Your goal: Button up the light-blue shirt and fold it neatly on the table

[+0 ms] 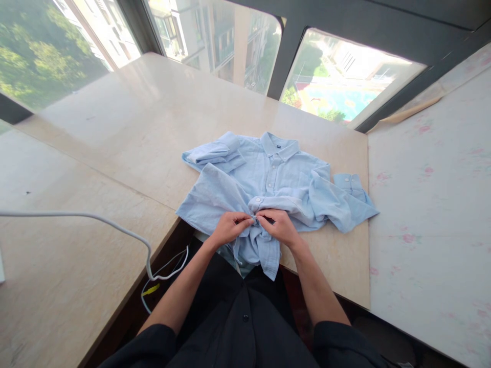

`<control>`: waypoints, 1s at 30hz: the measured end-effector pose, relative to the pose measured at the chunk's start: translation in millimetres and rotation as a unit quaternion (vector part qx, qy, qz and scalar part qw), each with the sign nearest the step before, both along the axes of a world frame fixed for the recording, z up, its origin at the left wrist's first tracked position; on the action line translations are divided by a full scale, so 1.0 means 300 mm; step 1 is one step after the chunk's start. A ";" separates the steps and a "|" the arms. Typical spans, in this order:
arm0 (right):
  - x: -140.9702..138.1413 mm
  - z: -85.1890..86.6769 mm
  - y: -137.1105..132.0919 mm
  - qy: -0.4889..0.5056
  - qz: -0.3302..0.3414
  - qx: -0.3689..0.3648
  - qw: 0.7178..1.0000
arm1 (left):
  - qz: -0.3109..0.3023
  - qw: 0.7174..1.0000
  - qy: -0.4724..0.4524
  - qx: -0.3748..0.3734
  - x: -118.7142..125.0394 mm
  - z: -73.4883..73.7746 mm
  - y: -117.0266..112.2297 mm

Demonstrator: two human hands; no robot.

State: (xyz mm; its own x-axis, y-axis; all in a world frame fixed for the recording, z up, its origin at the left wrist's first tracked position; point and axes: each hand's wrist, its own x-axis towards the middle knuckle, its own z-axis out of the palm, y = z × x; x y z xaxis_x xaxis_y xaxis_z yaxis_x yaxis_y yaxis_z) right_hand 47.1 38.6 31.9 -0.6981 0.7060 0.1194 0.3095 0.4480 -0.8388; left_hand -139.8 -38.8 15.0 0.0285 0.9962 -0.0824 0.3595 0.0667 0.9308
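A light blue button-up shirt (289, 176) lies spread on the stone-like ledge, its collar toward the window and its lower hem hanging over the front edge. My left hand (232, 227) pinches the shirt's front near the ledge's edge. Close beside it, my right hand (278, 225) pinches the same gathered bit of cloth, fingertips almost meeting the left ones. A small button may be between them, but it is too small to make out. One sleeve is folded in at the left; the cuffed sleeve (347, 191) stretches out to the right.
The pale ledge (126, 122) runs along dark-framed windows and extends to the left. A white cable (115, 223) crosses its left part and drops over the edge, near a yellow tag (151, 290). At the right stands a wall with flowered paper (425, 204).
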 end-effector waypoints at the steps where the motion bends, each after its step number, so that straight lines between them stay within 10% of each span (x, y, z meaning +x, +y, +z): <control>1: 0.001 0.000 0.002 0.000 0.001 -0.011 1.000 | 0.001 1.000 0.002 0.001 0.000 0.000 -0.002; 11: 0.003 0.008 0.012 -0.015 -0.011 -0.090 0.996 | 0.010 1.000 0.020 -0.001 0.007 0.015 -0.007; 30: -0.017 -0.019 -0.025 -0.002 -0.084 -0.023 0.996 | 0.083 0.989 0.124 0.004 0.072 -0.013 -0.002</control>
State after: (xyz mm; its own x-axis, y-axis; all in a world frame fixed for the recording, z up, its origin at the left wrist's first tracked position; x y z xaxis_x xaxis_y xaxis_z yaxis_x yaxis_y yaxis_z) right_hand 42.0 31.1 26.3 -0.5698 0.8178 0.0815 0.3805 0.3504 -0.8558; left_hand -118.1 -39.5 11.1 -0.1553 0.9861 -0.0591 0.5606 0.1372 0.8166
